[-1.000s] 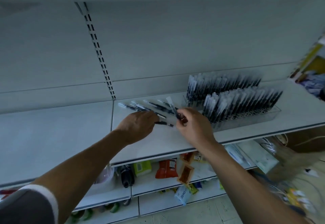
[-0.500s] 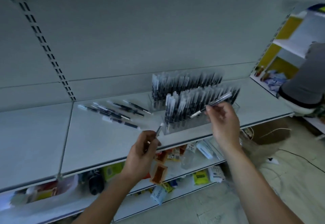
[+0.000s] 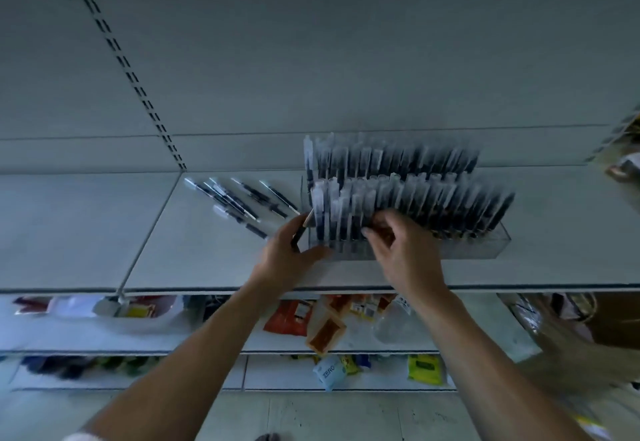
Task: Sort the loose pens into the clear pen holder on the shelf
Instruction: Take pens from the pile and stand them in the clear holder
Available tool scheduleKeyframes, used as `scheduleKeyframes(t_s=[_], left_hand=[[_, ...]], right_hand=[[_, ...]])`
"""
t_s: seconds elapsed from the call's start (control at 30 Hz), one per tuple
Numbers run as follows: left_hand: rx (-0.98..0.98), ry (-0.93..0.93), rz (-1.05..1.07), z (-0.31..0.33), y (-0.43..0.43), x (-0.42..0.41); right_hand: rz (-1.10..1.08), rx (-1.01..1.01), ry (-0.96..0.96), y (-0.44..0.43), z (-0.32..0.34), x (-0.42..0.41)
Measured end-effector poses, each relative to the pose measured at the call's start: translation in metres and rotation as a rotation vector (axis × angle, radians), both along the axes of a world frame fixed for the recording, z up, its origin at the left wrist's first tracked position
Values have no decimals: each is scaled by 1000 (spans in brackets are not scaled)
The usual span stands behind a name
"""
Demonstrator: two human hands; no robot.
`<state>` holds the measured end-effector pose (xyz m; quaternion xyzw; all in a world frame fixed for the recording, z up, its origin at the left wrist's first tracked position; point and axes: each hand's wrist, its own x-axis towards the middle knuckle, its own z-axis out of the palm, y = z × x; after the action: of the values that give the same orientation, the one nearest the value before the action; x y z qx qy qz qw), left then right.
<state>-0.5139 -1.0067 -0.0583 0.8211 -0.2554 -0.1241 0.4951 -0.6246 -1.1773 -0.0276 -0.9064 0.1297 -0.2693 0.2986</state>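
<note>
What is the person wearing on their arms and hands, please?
The left hand and right hand are bare, with no gloves, rings or watch visible. The forearms are bare too; a white sleeve edge shows farther up the left arm.

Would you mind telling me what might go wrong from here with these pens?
The right hand reaches into the crowded front row of the clear pen holder, so it may tip neighbouring pens. The left hand grips a pen right at the holder's left end; its tip could snag there. Loose pens lie just beyond and might get swept away.
</note>
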Motion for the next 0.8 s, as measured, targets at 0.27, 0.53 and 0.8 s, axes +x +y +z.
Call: scheduleKeyframes(t_s=[0.27, 0.53, 0.8], left_hand=[[92, -15, 33, -1, -4, 23], [-34, 20, -78, 22, 23, -35], [130, -283, -393, 23, -18, -65]], right_hand=[[-33, 98, 103, -2, 7, 17], [-101, 312, -36, 32, 8, -42], [-181, 674, 14, 42, 2, -53]])
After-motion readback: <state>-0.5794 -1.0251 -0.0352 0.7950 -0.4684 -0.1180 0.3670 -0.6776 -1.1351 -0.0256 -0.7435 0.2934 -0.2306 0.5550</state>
